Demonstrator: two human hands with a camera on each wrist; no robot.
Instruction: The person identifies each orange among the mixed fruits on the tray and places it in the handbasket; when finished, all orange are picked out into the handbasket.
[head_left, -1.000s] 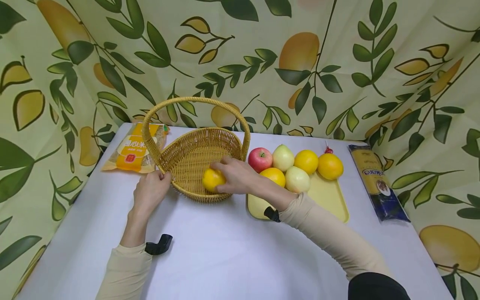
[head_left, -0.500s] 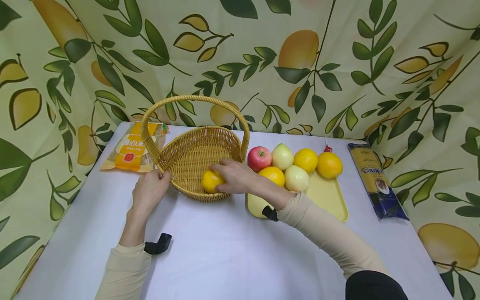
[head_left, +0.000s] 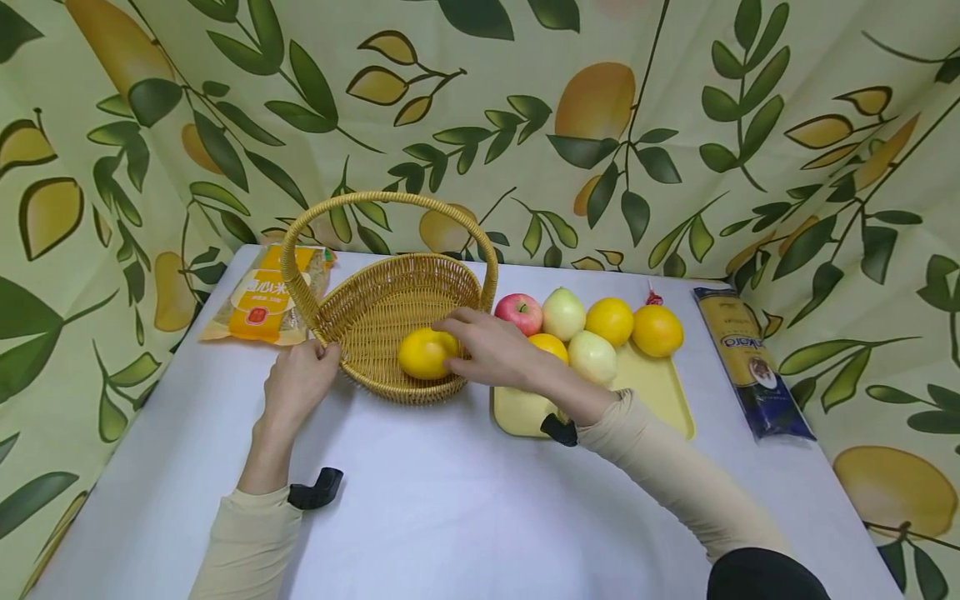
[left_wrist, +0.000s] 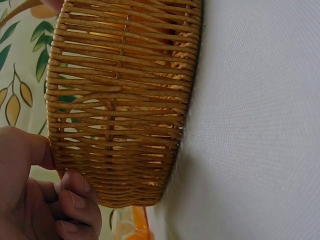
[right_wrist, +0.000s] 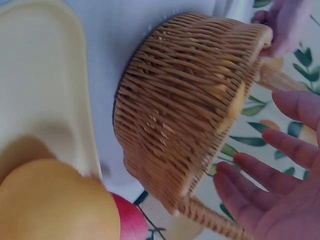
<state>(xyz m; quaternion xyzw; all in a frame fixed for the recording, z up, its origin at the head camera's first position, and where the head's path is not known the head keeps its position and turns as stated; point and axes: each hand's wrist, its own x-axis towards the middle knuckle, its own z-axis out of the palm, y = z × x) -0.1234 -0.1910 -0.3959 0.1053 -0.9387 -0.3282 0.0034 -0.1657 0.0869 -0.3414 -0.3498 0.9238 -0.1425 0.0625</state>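
Note:
A wicker basket (head_left: pixel 375 317) with a tall arched handle stands left of centre on the white table. My left hand (head_left: pixel 300 379) pinches its near-left rim between thumb and fingers, as the left wrist view shows beside the woven wall (left_wrist: pixel 120 100). Inside the basket lies one orange (head_left: pixel 423 354), near the front right. Over that right rim is my right hand (head_left: pixel 498 346), its fingertips overlapping the orange's edge in the head view. In the right wrist view this hand (right_wrist: pixel 280 185) has its fingers spread and relaxed, with nothing gripped.
Right of the basket, a yellow tray (head_left: pixel 660 400) bears several fruits, among them a red apple (head_left: pixel 519 314), a pale pear (head_left: pixel 564 313) and an orange (head_left: pixel 657 331). An orange-white food bag (head_left: pixel 262 296) lies at left, a blue-gold packet (head_left: pixel 752 362) at right. Patterned cloth (head_left: pixel 480 108) hangs behind.
My right hand has let go of the orange and drawn back a little to the right, uncovering more of the fruit. The left hand keeps its hold on the rim.

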